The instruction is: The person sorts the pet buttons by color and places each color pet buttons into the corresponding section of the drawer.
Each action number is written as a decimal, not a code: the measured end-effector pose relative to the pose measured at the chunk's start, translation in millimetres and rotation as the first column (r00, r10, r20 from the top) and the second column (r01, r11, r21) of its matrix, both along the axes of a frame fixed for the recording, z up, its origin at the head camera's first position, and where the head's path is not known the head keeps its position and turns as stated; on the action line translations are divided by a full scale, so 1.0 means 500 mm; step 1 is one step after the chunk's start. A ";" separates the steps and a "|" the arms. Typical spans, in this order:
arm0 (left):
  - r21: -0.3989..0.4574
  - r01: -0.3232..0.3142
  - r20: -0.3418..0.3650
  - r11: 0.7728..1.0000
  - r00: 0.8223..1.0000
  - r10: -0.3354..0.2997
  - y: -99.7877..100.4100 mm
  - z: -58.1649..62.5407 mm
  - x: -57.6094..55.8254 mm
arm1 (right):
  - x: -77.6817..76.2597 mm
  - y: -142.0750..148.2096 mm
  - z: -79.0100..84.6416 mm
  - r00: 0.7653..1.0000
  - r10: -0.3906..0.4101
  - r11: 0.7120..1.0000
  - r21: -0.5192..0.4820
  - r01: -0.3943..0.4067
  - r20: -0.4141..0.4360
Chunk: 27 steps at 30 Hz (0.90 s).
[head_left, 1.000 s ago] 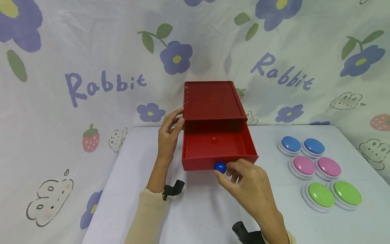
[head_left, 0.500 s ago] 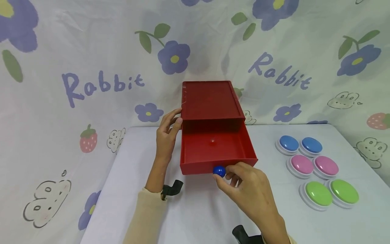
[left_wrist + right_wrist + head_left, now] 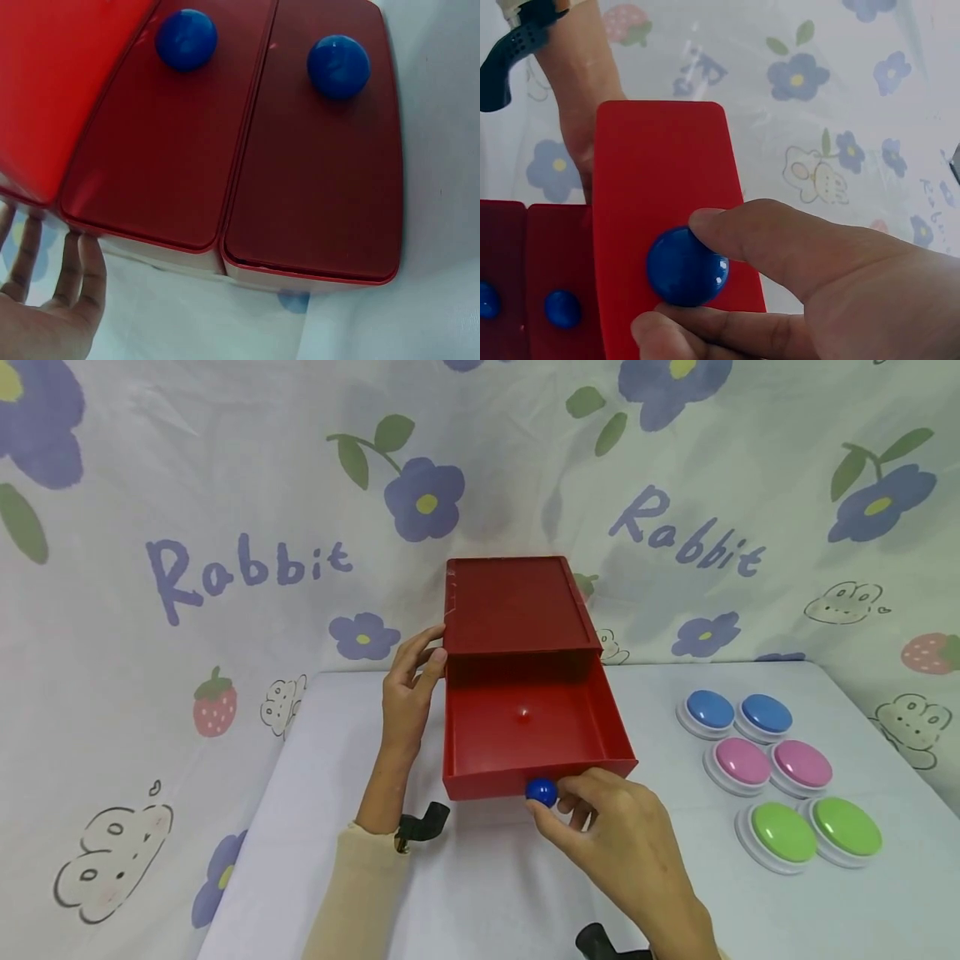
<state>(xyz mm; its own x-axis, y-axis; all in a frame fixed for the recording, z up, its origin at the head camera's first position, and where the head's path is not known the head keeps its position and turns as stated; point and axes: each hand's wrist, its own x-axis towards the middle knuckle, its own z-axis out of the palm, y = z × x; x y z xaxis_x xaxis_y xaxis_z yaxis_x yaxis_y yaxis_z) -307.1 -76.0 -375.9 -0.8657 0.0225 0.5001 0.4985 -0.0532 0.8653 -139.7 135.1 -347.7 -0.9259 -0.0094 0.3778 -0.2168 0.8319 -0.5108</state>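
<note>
A red drawer cabinet (image 3: 517,606) stands on the white table, its top drawer (image 3: 525,739) pulled out and bare inside except for a small bump on the floor. On the drawer's front is a round blue knob (image 3: 542,792). My right hand (image 3: 618,831) pinches this knob between thumb and fingers, as the right wrist view also shows. Against the cabinet's left side rests my left hand (image 3: 408,693), fingers fairly straight and touching the wall. The left wrist view shows two lower drawers pushed in, with a middle knob (image 3: 186,40) and a bottom knob (image 3: 339,67).
To the right stand several push buttons in pairs: blue (image 3: 710,708), pink (image 3: 742,762) and green (image 3: 783,832). A patterned cloth (image 3: 247,468) with flowers and rabbits hangs behind the cabinet and along the sides. Black camera mounts (image 3: 424,822) sit on both wrists.
The top drawer has slid a little farther out toward me, with my right hand on its knob. My left hand keeps its place at the cabinet's side. The head view has shifted slightly.
</note>
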 end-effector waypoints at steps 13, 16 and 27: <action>0.006 0.018 0.001 1.000 1.000 -0.018 0.013 -0.002 -0.001 | 0.018 0.003 0.017 0.989 -0.041 0.997 0.070 0.032 0.140; 0.008 0.022 0.000 1.000 1.000 -0.022 0.017 -0.001 -0.004 | 0.019 0.012 0.024 0.981 -0.019 0.997 0.080 0.003 0.192; -0.012 -0.007 0.011 1.000 1.000 0.007 0.004 0.004 0.003 | 0.068 0.144 0.059 0.973 -0.100 0.989 0.131 0.074 0.207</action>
